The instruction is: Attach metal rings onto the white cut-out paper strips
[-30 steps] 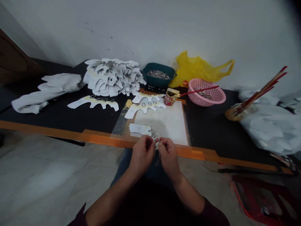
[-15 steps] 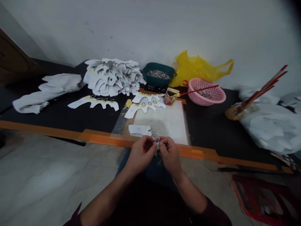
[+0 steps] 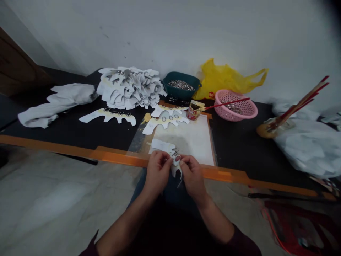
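My left hand (image 3: pixel 157 172) and my right hand (image 3: pixel 192 175) meet just below the table's orange front edge (image 3: pixel 117 157). Both pinch a small white cut-out piece (image 3: pixel 176 169) with metal rings on it. The far end of that white piece (image 3: pixel 161 145) lies on a pale work board (image 3: pixel 191 138). Fingers of both hands are curled closed on the piece.
A heap of white cut pieces (image 3: pixel 130 87) lies at the back left, with ringed pieces (image 3: pixel 108 115) in front. A green tub of metal rings (image 3: pixel 182 85), a pink basket (image 3: pixel 236 106), a yellow bag (image 3: pixel 226 79), a small glue pot with a red stick (image 3: pixel 194 110) and white cloth (image 3: pixel 306 142) surround the board.
The white piece has been pulled a little further over the table edge toward me, hanging lower between my fingers. The view has shifted slightly.
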{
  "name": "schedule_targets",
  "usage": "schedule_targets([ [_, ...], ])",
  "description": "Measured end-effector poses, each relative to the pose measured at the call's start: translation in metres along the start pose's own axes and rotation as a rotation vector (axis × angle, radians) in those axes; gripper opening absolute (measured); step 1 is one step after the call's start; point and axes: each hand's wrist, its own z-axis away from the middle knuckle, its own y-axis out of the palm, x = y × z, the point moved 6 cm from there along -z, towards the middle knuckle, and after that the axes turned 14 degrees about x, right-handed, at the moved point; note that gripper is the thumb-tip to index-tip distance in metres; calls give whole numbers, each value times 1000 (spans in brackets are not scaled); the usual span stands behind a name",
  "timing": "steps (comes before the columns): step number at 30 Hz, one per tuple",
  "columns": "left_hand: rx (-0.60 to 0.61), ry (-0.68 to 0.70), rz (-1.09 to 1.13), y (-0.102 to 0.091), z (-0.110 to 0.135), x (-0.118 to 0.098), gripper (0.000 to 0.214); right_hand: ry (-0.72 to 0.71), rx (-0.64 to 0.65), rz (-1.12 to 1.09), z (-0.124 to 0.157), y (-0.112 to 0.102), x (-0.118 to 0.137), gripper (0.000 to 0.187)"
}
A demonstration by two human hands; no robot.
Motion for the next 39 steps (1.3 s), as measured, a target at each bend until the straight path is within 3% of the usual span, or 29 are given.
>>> schedule_targets([
  [5,82,14,-158,0,-1,-4,7,-104,10,239,2,-2,3,9],
  [16,180,-54,16,4,-3,5,9,-214,95,429,4,-3,4,11],
  [21,114,-22,98,-2,-1,1,8,-292,100,484,8,-2,11,10],
  [29,35,33,-79,0,6,-4,8,-158,81,268,11,-6,0,11],
  [39,9,53,-176,3,5,-2,10,-143,93,180,6,-11,-10,11],
])
